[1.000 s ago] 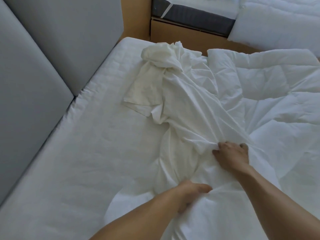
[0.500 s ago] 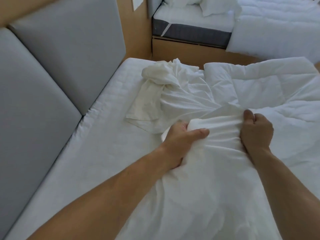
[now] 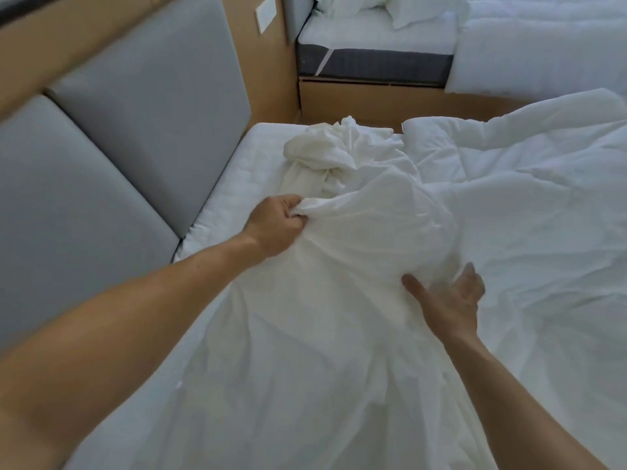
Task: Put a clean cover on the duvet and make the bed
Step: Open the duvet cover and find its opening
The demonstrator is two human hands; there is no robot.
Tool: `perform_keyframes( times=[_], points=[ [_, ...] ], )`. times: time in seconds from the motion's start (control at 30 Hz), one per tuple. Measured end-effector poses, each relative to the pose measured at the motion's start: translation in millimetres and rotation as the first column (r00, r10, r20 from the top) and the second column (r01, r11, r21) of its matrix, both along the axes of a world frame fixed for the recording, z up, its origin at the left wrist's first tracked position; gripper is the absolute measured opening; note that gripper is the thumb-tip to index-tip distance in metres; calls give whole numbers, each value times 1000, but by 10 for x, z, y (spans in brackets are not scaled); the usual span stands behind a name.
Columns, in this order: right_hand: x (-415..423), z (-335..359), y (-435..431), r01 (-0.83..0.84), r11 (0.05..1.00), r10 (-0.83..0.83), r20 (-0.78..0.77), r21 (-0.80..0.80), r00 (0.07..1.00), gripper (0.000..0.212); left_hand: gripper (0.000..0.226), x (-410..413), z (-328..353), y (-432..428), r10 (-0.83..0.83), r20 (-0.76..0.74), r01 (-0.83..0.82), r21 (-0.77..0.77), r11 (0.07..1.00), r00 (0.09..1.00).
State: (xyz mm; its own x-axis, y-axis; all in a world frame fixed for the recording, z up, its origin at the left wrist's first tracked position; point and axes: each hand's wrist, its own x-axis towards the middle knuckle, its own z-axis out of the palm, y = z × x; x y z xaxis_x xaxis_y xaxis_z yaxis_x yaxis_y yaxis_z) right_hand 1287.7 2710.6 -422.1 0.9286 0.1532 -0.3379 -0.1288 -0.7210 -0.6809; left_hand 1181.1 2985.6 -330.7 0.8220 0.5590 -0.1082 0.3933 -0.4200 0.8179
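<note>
A thin white duvet cover [image 3: 339,300] lies rumpled across the middle of the bed, its far end bunched into a creamy heap [image 3: 322,150]. My left hand [image 3: 276,225] grips a gathered fold of the cover near the headboard side. My right hand [image 3: 451,300] is blurred, fingers spread and relaxed, just at the cover's right side and holding nothing. The puffy white duvet [image 3: 526,198] spreads over the right half of the bed. The bare quilted mattress [image 3: 247,171] shows on the left.
Grey padded headboard panels [image 3: 135,130] line the left side. Beyond a wooden gap stands a second bed [image 3: 373,39] with pillows [image 3: 417,8] and white bedding. A wooden wall with a light switch plate [image 3: 266,15] lies at the back.
My left hand has carried its fold of the cover further left towards the headboard. My right hand has let go of the cover and dropped back to the right, fingers spread.
</note>
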Motion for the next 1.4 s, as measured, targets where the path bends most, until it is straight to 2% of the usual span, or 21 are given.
perform_keyframes(
  times=[0.07, 0.13, 0.2, 0.23, 0.27, 0.33, 0.4, 0.47, 0.53, 0.6, 0.67, 0.73, 0.8, 0.87, 0.93, 0.97, 1.07, 1.1, 1.2, 1.3, 1.4],
  points=[
    [-78, -51, 113, 131, 984, -110, -164, 123, 980, 119, 20, -98, 42, 188, 4, 43, -6, 42, 999, 999],
    [-216, -61, 273, 113, 976, -64, -254, 184, 965, 99, 17, -213, 27, 359, 6, 39, -9, 97, 995, 999],
    [-327, -40, 460, -25, 975, 72, -208, 221, 975, 54, 17, -327, -46, 556, 16, 3, -16, 155, 988, 1000],
    [-336, -22, 529, -86, 971, 121, -148, 224, 982, 39, 18, -382, -90, 668, 18, -28, -12, 184, 983, 999],
    [-279, 1, 559, -114, 975, 130, -76, 192, 989, 34, 18, -424, -125, 783, 22, -59, -9, 210, 978, 998],
    [7, 75, 461, -38, 996, 32, 77, 77, 997, 38, 23, -499, -163, 992, 45, -98, -19, 247, 969, 994],
    [388, 192, 169, 165, 986, -162, 190, 3, 968, 44, 24, -620, -208, 1211, 88, -131, -48, 285, 957, 988],
    [658, 265, -177, 333, 940, -308, 239, -70, 921, 47, 24, -785, -306, 1449, 176, -178, -101, 364, 926, 968],
    [733, 187, -300, 364, 921, -331, 216, -137, 918, 42, 26, -915, -454, 1620, 254, -267, -115, 446, 887, 930],
    [620, 2, -181, 288, 938, -270, 118, -193, 956, 43, 28, -984, -664, 1679, 276, -378, -64, 486, 872, 884],
    [354, -170, 105, 176, 963, -170, 44, -205, 984, 72, 30, -995, -841, 1684, 275, -439, -28, 490, 871, 856],
    [28, -341, 435, -32, 969, 55, 89, -243, 995, 106, 29, -974, -943, 1698, 271, -439, -14, 505, 863, 857],
    [-331, -505, 737, -236, 931, 257, 40, -279, 966, 125, 29, -942, -1001, 1721, 270, -434, -6, 519, 855, 860],
    [-597, -717, 975, -299, 942, 285, -106, -150, 953, 137, 29, -913, -1042, 1714, 266, -430, 0, 525, 851, 863],
    [-720, -896, 1149, -225, 974, 214, -210, -31, 954, 140, 28, -904, -1076, 1692, 252, -406, 4, 533, 846, 879],
    [-728, -964, 1219, -181, 983, 174, -222, -11, 959, 131, 27, -905, -1096, 1688, 242, -392, 9, 539, 842, 888],
    [-559, -1041, 1327, -183, 980, 171, -143, -79, 975, 57, 25, -927, -1147, 1719, 231, -390, 35, 567, 823, 892],
    [-443, -982, 1286, -198, 973, 189, -82, -122, 979, 43, 25, -937, -1157, 1738, 236, -398, 42, 578, 815, 886],
    [208, -688, 709, 18, 974, -1, 72, -224, 997, 35, 26, -995, -1229, 1830, 244, -431, 53, 571, 820, 869],
    [761, -380, -246, 328, 893, -281, 186, -309, 941, 45, 26, -956, -1356, 1849, 249, -443, 29, 532, 847, 861],
    [808, -427, -428, 400, 849, -335, 232, -345, 913, 34, 29, -758, -1478, 1781, 292, -411, -66, 483, 873, 863]
  ],
)
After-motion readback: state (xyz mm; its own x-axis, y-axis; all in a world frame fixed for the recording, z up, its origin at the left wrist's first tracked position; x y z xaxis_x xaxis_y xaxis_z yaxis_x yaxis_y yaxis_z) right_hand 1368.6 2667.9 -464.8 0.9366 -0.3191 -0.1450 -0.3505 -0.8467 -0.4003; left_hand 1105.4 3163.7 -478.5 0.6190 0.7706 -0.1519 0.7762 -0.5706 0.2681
